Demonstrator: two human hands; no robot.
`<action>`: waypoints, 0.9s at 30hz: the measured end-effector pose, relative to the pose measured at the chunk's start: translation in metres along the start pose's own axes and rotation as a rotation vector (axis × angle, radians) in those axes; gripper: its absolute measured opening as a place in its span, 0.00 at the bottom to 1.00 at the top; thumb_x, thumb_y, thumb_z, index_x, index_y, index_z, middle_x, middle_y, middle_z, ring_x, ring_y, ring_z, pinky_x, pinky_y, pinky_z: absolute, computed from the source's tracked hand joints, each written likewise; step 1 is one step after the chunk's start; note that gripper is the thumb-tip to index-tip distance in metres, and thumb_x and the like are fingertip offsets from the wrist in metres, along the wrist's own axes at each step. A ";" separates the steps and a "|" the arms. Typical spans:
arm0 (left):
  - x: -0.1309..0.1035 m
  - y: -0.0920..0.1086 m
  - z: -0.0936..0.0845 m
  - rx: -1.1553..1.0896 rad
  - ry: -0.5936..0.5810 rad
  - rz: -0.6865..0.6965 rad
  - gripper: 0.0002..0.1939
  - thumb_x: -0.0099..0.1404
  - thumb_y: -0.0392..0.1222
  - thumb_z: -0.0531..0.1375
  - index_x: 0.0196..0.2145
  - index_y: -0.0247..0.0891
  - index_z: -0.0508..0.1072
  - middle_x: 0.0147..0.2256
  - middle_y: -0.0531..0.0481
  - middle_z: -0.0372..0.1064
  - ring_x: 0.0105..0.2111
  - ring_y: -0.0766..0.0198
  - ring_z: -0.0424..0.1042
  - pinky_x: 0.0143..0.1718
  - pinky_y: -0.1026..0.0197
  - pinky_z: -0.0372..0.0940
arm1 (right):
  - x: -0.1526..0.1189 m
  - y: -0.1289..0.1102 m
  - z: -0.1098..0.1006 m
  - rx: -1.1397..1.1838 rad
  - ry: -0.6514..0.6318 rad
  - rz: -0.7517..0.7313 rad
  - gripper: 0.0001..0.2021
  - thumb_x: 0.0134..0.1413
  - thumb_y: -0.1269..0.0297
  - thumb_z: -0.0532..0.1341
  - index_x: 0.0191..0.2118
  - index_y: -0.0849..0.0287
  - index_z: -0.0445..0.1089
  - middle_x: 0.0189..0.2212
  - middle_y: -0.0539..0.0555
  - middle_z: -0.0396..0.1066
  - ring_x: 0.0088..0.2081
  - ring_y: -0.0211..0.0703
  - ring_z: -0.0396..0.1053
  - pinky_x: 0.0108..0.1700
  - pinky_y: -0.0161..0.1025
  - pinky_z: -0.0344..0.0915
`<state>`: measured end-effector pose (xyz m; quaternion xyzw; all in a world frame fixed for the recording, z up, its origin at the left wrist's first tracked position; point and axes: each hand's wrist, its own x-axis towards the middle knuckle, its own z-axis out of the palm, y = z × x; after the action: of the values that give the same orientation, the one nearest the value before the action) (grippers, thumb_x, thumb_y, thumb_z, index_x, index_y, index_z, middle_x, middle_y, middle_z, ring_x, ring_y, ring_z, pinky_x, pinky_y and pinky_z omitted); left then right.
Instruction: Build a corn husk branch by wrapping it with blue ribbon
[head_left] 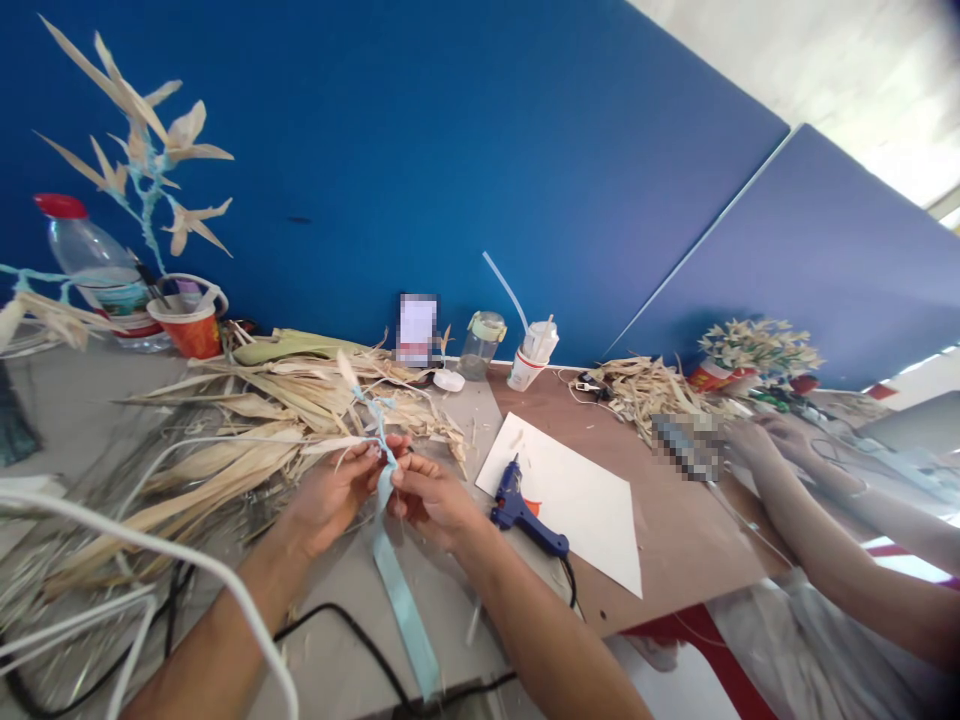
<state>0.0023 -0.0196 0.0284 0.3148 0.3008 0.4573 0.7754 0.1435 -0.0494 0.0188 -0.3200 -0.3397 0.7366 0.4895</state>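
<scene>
Between my two hands is a thin stem (379,428) wrapped in light blue ribbon, with pale husk petals (347,370) at its upper end. My left hand (336,490) pinches the stem from the left, its fingers partly hidden. From the right, my right hand (431,492) grips the light blue ribbon (403,590) where it meets the stem. The ribbon's loose end hangs down toward the table's front edge. Dried corn husks (262,400) lie spread just behind and left of my hands. A blue glue gun (525,508) rests to their right on a white sheet (592,520).
At the left stand a plastic bottle (97,260) and a red paper cup (193,325) beside a husk-flower branch (150,190). A glass jar (482,345) and white cup (529,368) stand at the back. Black cable (352,625) crosses the front. Another person's arms (817,540) reach in at right.
</scene>
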 end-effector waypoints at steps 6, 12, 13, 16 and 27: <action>-0.004 0.003 0.002 -0.003 -0.084 -0.034 0.09 0.59 0.35 0.65 0.38 0.33 0.81 0.20 0.50 0.70 0.22 0.66 0.68 0.29 0.64 0.68 | -0.005 -0.007 0.004 0.073 -0.134 -0.003 0.16 0.44 0.55 0.70 0.27 0.57 0.63 0.21 0.47 0.74 0.13 0.27 0.51 0.17 0.29 0.46; -0.002 0.001 -0.001 -0.006 -0.099 -0.012 0.10 0.56 0.34 0.66 0.38 0.34 0.81 0.31 0.46 0.76 0.29 0.65 0.71 0.37 0.63 0.69 | -0.005 -0.013 -0.002 0.087 -0.122 -0.025 0.18 0.42 0.55 0.71 0.28 0.57 0.62 0.22 0.48 0.75 0.12 0.26 0.49 0.15 0.28 0.44; -0.002 0.001 -0.001 -0.005 -0.082 0.000 0.10 0.55 0.33 0.67 0.38 0.35 0.81 0.33 0.46 0.77 0.32 0.64 0.73 0.39 0.63 0.69 | -0.005 -0.014 -0.003 0.088 -0.109 -0.037 0.18 0.42 0.55 0.71 0.28 0.57 0.62 0.21 0.48 0.74 0.12 0.26 0.49 0.15 0.28 0.43; 0.000 -0.001 0.000 0.028 0.031 0.033 0.08 0.53 0.30 0.67 0.33 0.36 0.80 0.31 0.48 0.76 0.33 0.64 0.73 0.38 0.63 0.69 | -0.005 -0.016 -0.005 0.063 -0.067 -0.072 0.18 0.40 0.56 0.71 0.27 0.57 0.62 0.19 0.46 0.72 0.12 0.27 0.51 0.16 0.28 0.44; -0.003 -0.003 0.004 0.042 0.085 0.068 0.10 0.53 0.40 0.70 0.33 0.34 0.79 0.29 0.49 0.75 0.29 0.64 0.72 0.34 0.62 0.69 | 0.002 -0.005 -0.009 -0.295 0.159 -0.232 0.14 0.45 0.55 0.66 0.26 0.56 0.63 0.19 0.44 0.67 0.17 0.31 0.58 0.22 0.32 0.54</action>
<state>0.0054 -0.0243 0.0288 0.3212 0.3320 0.4899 0.7393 0.1526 -0.0449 0.0177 -0.4043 -0.4389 0.5898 0.5441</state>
